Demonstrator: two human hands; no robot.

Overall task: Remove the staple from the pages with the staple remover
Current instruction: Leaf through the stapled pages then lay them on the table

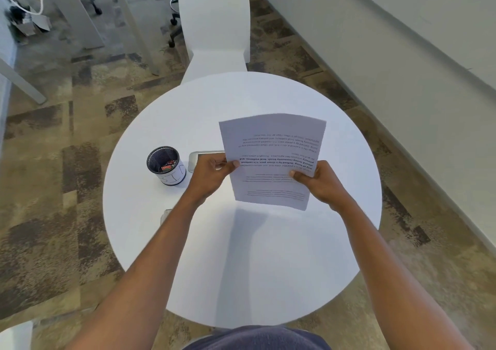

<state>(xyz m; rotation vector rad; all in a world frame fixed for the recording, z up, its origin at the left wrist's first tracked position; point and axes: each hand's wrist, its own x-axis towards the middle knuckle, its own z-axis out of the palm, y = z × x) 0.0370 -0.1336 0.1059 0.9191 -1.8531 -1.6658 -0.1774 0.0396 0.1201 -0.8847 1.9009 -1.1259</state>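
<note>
Both hands hold a set of printed pages (pixel 272 145) up above the round white table (pixel 241 255), the text upside down to me. My left hand (pixel 210 174) pinches the left edge of the pages. My right hand (pixel 318 182) pinches the right edge. The staple itself is too small to make out. A black mesh cup (pixel 166 166) stands on the table to the left of my left hand, with small red and dark items inside; whether one is the staple remover I cannot tell.
A silvery flat object (pixel 197 159) lies on the table behind my left hand, partly hidden by it. Another small grey object (pixel 166 214) peeks out beside my left forearm. A white chair (pixel 214 27) stands beyond the table, a wall to the right.
</note>
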